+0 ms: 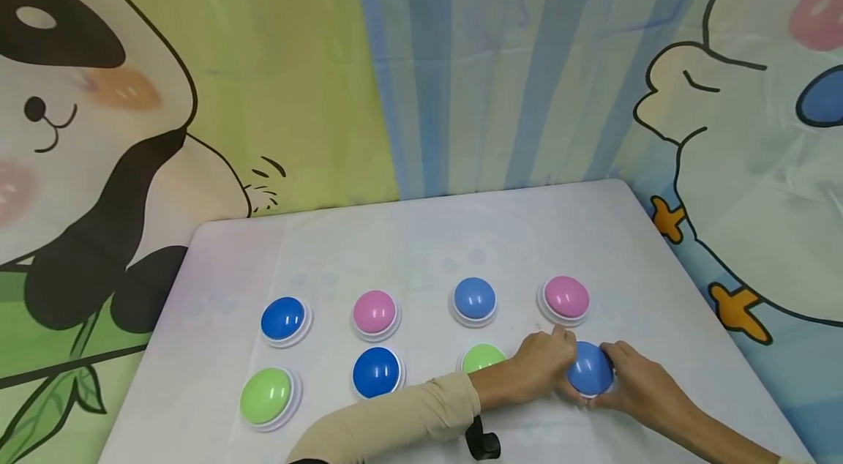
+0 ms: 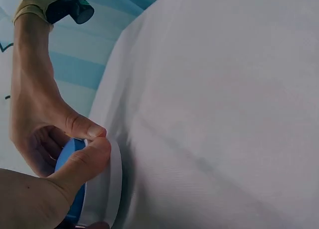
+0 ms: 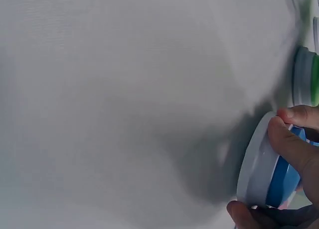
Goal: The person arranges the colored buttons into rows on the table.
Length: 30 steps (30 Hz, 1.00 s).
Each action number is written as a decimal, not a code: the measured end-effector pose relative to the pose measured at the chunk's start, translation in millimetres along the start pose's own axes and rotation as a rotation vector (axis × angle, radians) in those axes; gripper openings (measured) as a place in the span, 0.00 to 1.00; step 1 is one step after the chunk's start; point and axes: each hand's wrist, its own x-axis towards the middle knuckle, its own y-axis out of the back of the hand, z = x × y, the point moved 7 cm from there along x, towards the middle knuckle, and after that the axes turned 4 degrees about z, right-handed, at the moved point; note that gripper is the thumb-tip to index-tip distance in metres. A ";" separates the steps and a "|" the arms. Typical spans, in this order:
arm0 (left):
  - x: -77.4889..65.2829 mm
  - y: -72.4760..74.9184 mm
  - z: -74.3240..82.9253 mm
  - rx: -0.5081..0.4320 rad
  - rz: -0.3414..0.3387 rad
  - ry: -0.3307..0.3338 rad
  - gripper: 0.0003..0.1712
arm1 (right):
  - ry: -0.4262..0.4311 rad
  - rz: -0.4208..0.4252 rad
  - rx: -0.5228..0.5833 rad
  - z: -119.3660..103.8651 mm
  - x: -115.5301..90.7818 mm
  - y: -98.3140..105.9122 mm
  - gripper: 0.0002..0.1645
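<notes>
A blue domed push button (image 1: 590, 369) with a white base is held between both hands at the right end of the front row. My left hand (image 1: 536, 365) grips its left side, and my right hand (image 1: 648, 387) grips its right side. The two thumbs meet at the near edge of the white base (image 2: 107, 184) in the left wrist view. In the right wrist view the base (image 3: 256, 164) stands slanted beside its shadow; whether it touches the cloth I cannot tell. Left of the hands, a green button (image 1: 483, 356) is partly hidden by the left forearm.
Behind the hands sit a pink button (image 1: 566, 297) and a light-blue button (image 1: 474, 298). Farther left are another pink button (image 1: 374, 312), two darker blue ones and a green button (image 1: 265, 396). A pale cloth (image 1: 395, 244) covers the table; printed curtains surround it.
</notes>
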 end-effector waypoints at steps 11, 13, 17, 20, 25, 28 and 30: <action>-5.0 -7.9 -0.7 0.137 0.053 0.011 0.47 | 0.084 0.052 -0.058 -2.7 2.2 -4.4 0.57; -9.3 -8.9 -4.6 0.124 0.045 0.032 0.47 | 0.075 0.010 -0.047 -1.7 2.5 -5.9 0.60; -27.2 3.5 -16.0 0.036 0.058 0.048 0.51 | 0.009 -0.035 -0.076 4.8 -7.6 0.8 0.68; -43.8 25.4 -31.0 -0.042 0.112 0.026 0.52 | 0.003 0.070 -0.106 1.8 -16.0 20.5 0.65; -67.1 50.2 -56.4 -0.130 0.245 -0.010 0.45 | 0.124 0.335 -0.119 -25.8 -16.9 45.7 0.52; -78.5 51.3 -67.2 -0.170 0.257 -0.010 0.45 | 0.224 0.418 -0.134 -43.4 -12.2 43.3 0.45; -86.1 48.1 -74.3 -0.179 0.217 0.004 0.48 | 0.276 0.450 -0.147 -52.4 -8.2 38.8 0.44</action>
